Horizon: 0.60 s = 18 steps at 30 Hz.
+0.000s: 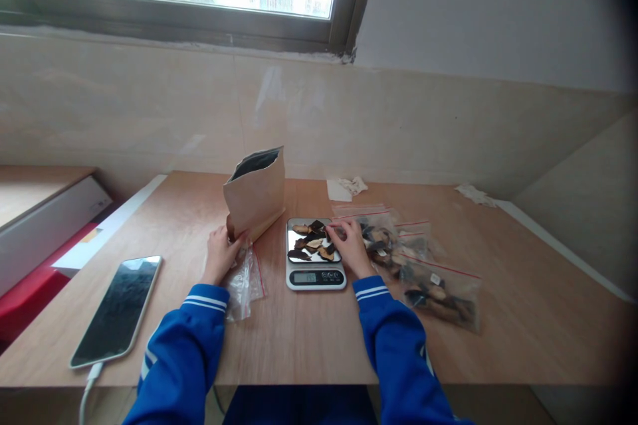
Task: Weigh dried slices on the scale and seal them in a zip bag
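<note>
Left hand: grip closed on lower corner of kraft bag, bag upright, mouth open, just left of digital scale. Right hand: fingertips on dried slices in steel pan; pinch or light touch, cannot tell. Right of scale: zip bags holding more slices. Far left: phone
</note>
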Motion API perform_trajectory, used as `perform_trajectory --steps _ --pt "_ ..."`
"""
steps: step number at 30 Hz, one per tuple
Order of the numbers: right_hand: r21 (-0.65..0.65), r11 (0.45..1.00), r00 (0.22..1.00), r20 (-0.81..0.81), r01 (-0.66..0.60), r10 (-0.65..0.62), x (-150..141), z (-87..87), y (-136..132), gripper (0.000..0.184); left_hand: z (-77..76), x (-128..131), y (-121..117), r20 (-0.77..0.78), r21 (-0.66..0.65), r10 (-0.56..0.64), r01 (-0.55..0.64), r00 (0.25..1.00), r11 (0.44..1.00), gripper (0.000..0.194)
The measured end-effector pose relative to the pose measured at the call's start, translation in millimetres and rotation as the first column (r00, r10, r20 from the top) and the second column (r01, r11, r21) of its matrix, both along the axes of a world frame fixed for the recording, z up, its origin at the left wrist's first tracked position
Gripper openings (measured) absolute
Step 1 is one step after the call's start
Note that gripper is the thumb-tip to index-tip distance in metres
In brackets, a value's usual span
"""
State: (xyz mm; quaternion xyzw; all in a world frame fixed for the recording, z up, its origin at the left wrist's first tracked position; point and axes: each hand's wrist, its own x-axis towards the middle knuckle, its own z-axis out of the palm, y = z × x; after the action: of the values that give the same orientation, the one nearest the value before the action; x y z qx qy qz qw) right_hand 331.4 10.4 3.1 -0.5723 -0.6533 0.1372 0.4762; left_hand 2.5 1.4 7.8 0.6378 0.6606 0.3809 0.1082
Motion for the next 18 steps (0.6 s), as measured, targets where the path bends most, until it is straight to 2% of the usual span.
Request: perform_trajectory --steps 2,5,8,11,14,16,18 --pt "0.029 0.999 0.999 -0.032 0.018 -0.017 -0.9 14.6 -6.3 0.032 -2.1 -0.6 0.4 0.01 0.03 -0.021 0.021 1.0 0.999 0.027" --pt "0.144 0.99 0.997 -0.073 -0.01 0.021 -9.2 54.2 -26.1 0.031 -6.5 -1.8 0.5 0.042 0.098 -0.075 0.07 0.996 0.993 0.031" --pt "0.277 0.948 0.986 -0.024 -0.154 0.168 -26.8 100.5 -50.0 0.027 -9.1 -2.3 -0.5 0.065 0.099 -0.108 0.101 0.992 0.99 0.036" --pt "0.302 0.879 0.929 0.156 -0.368 0.336 -47.3 131.8 -63.1 0.027 -7.6 -0.9 -2.6 0.053 0.113 -0.111 0.105 0.992 0.988 0.04" --pt "0.255 0.838 0.861 0.309 -0.483 0.403 -62.6 141.8 -61.9 0.03 -5.0 1.1 -4.5 0.064 0.147 -0.127 0.117 0.99 0.982 0.042" --pt "0.181 0.843 0.824 0.39 -0.506 0.411 -68.6 141.9 -57.4 0.031 -4.9 1.9 -4.8 0.089 0.158 -0.143 0.127 0.986 0.979 0.043" --pt "0.051 0.864 0.776 0.468 -0.502 0.423 -72.3 140.4 -52.3 0.034 -6.2 1.7 -4.2 0.111 0.162 -0.159 0.14 0.981 0.977 0.043"
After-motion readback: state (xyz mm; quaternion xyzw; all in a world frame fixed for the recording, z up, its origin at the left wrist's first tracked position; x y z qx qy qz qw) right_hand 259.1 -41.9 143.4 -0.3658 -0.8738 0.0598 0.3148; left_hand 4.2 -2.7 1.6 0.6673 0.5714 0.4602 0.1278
